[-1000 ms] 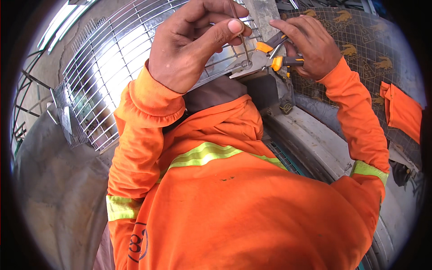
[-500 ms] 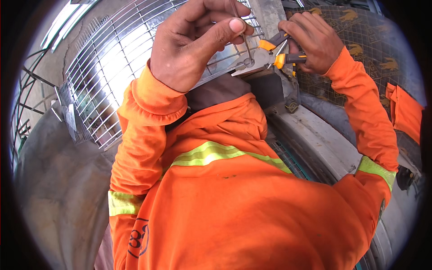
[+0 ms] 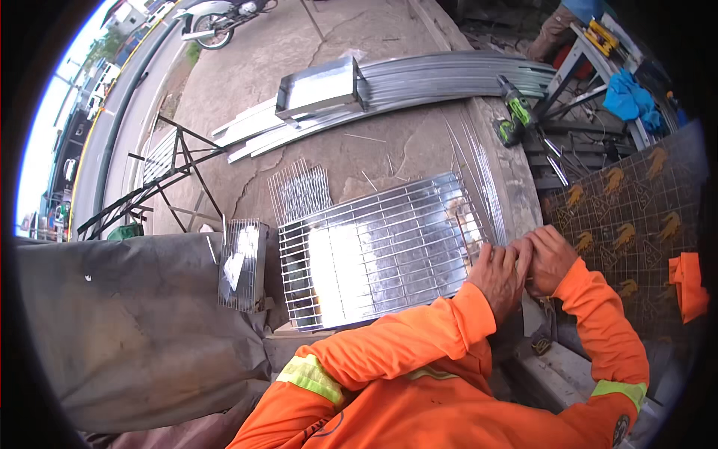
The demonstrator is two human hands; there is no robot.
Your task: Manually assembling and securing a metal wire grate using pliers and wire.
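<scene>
My left hand (image 3: 496, 280) and my right hand (image 3: 550, 259) are pressed close together at the right end of a wire grid (image 3: 374, 253). Both sets of fingers are curled closed, and whatever lies between them is hidden. The grid rests over a shiny metal sheet (image 3: 342, 263) that reflects bright light. A thin rod (image 3: 462, 232) runs near the grid's right edge toward my left hand. No pliers show in the current view.
A smaller wire cage (image 3: 241, 266) and mesh offcuts (image 3: 301, 191) lie left of the grid. Beyond are long metal channels (image 3: 449, 78) with a metal tray (image 3: 318, 88) on top. A green cordless drill (image 3: 517, 108) sits at the right. A printed board (image 3: 598, 213) lies beside my right arm.
The view has swung up and shows more of the ground. My hands have come together at the grid's right end. The yellow-and-black pliers and the wire pinched in my left hand no longer show.
</scene>
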